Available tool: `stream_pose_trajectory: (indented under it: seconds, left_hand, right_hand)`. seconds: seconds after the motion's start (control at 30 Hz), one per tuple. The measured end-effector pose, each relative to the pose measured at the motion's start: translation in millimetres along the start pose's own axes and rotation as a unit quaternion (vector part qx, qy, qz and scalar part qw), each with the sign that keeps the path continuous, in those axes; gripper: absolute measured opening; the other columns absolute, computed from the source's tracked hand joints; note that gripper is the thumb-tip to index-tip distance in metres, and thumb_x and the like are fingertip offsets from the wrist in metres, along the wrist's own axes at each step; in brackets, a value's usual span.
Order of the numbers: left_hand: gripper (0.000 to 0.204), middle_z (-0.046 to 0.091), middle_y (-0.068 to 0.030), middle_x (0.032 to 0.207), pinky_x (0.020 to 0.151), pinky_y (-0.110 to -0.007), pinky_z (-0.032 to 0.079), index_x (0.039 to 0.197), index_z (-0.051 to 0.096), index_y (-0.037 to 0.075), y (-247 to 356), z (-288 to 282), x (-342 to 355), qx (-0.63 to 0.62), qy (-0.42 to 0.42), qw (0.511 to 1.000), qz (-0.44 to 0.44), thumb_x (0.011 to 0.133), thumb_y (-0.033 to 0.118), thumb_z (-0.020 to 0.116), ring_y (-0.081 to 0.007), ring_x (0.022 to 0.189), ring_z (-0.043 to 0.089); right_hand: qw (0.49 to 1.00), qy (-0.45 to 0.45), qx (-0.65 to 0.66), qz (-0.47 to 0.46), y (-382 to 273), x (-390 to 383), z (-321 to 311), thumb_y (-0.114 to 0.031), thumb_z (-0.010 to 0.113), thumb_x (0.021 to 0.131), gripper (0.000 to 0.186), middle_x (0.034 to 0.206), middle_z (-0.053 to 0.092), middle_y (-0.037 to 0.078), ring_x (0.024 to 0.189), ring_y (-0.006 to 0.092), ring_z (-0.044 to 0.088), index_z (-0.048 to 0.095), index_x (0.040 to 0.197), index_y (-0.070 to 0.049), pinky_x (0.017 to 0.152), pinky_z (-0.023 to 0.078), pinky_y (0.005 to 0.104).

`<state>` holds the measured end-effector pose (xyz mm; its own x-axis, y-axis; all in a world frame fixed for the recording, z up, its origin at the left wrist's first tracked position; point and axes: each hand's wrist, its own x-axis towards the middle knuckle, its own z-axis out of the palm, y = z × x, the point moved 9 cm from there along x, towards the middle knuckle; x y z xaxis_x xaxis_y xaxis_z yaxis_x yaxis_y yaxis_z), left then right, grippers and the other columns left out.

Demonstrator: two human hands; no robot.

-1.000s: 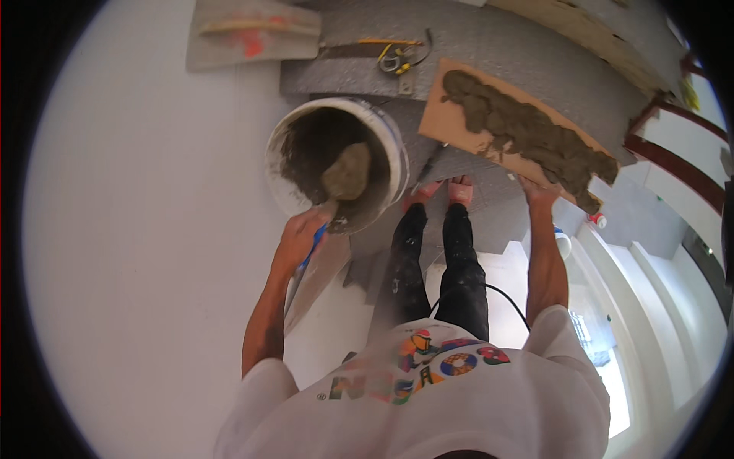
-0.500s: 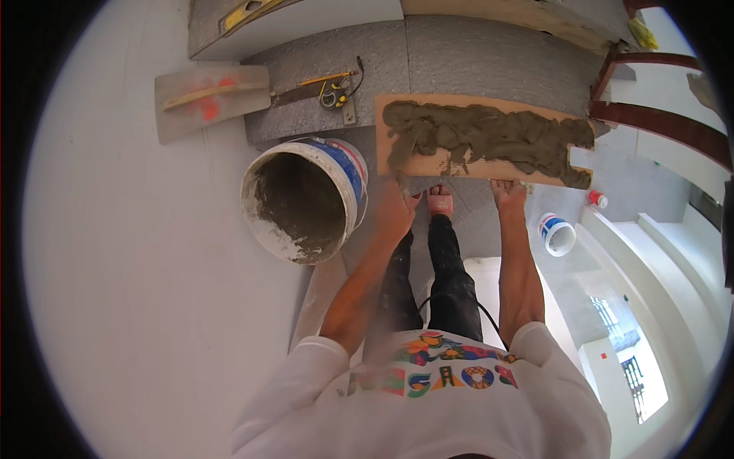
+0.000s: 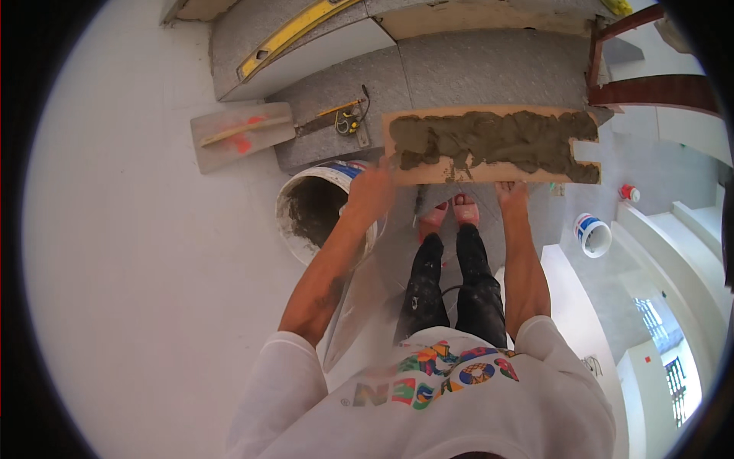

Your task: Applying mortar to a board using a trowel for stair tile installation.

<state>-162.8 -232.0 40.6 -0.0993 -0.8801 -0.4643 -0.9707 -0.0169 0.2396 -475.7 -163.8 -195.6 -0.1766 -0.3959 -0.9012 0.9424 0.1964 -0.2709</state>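
Note:
A long tan tile [image 3: 428, 174] lies across my reach, its upper face spread with thick grey-brown mortar [image 3: 489, 141]. A squared notch is cut into its right end. My left hand [image 3: 371, 191] grips the tile's left end by the near corner. Along the near edge, right of the middle, my right hand [image 3: 512, 196] holds the tile with its fingers partly hidden beneath. Below my left forearm stands a white-and-blue bucket [image 3: 287, 210], its inside coated with mortar; the forearm covers part of it.
A flat plastering float [image 3: 243, 138] rests at the left on the stone step [image 3: 325, 147], beside a tape measure [image 3: 346, 122] and a pencil [image 3: 340, 108]. On the higher step lies a yellow spirit level [image 3: 298, 34]. Dark red metal rails [image 3: 650, 90] and a small bucket [image 3: 592, 236] are at right.
My left hand has moved from the tile's near edge out to its left end. My right hand keeps its hold. The view has shifted, so the surroundings appear further right.

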Motion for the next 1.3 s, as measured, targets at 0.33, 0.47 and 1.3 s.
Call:
stream_pose_trajectory:
  seconds: [0.33,0.47,1.3]
  left_hand:
    - [0.028,0.059,-0.0239,0.086,0.064,-0.044,0.053,0.102,0.047,-0.003,-36.4,22.8,-41.0,0.03,-0.02,0.998,-0.048,0.081,0.013,0.054,-0.0392,0.076,0.063]
    - [0.026,0.059,-0.0236,0.086,0.064,-0.043,0.052,0.101,0.048,-0.003,-52.8,29.6,-65.5,0.049,-0.017,0.996,-0.075,0.081,0.014,0.053,-0.0392,0.076,0.063]
    - [0.023,0.06,-0.0281,0.088,0.073,-0.048,0.046,0.09,0.058,-0.006,17.2,85.5,-51.0,-0.327,0.041,0.926,-0.181,0.082,0.015,0.054,-0.0442,0.087,0.058]
  right_hand:
    - [0.999,0.039,0.024,0.018,0.0,7.9,-3.9,-0.019,0.037,0.094,0.035,0.125,0.048,0.015,0.115,0.0304,0.049,0.042,0.126,-0.005,0.096,0.044,0.0451]
    - [0.999,0.025,0.023,0.014,23.3,-3.8,8.9,-0.027,0.041,0.096,0.037,0.12,0.05,0.015,0.11,0.0293,0.051,0.047,0.121,0.0,0.097,0.044,0.0441]
    - [0.998,0.061,-0.019,-0.002,13.7,-41.3,25.6,-0.022,0.044,0.096,0.037,0.125,0.046,0.016,0.115,0.0304,0.047,0.046,0.122,0.004,0.101,0.04,0.0453]
